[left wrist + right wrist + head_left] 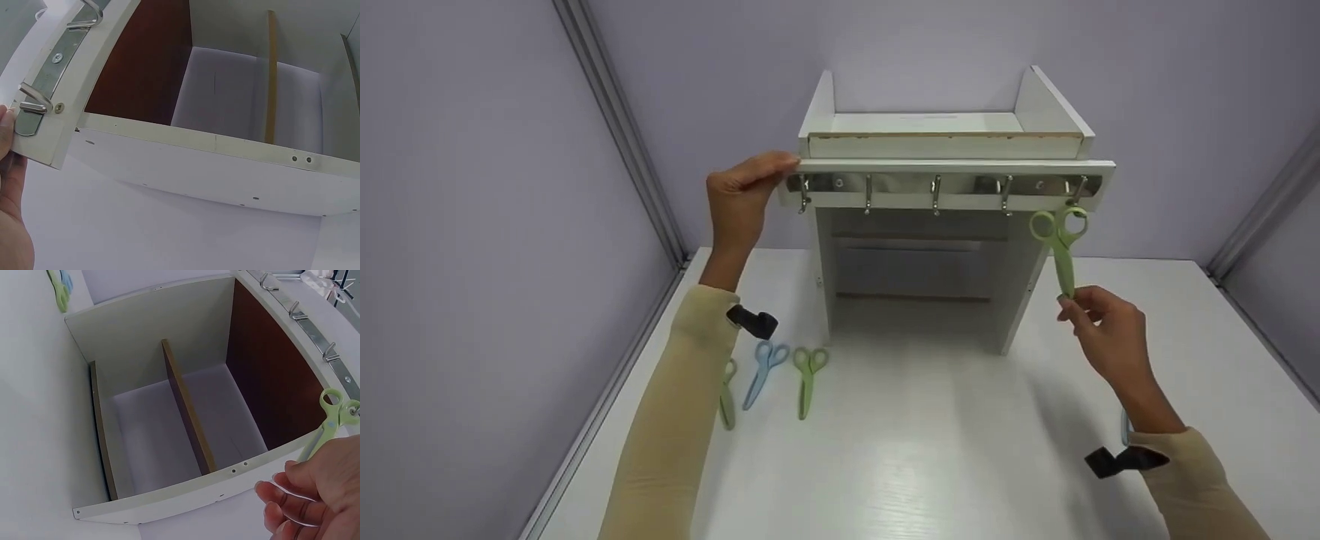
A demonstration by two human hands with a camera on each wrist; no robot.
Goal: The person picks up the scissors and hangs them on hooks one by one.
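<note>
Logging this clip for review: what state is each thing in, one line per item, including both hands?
Pale green plastic scissors: closed, handle loop on the rightmost hook, blade tip pinched.
Right hand: pinching those scissors' tip.
Left hand: gripping the rack's left end.
White wooden rack with metal hooks: upright on the table; other four hooks bare.
Blue scissors: flat on the white table.
Two green scissors: flat on the table.

left sleeve (675, 420) hides part of what seems green scissors (727, 401).
</note>
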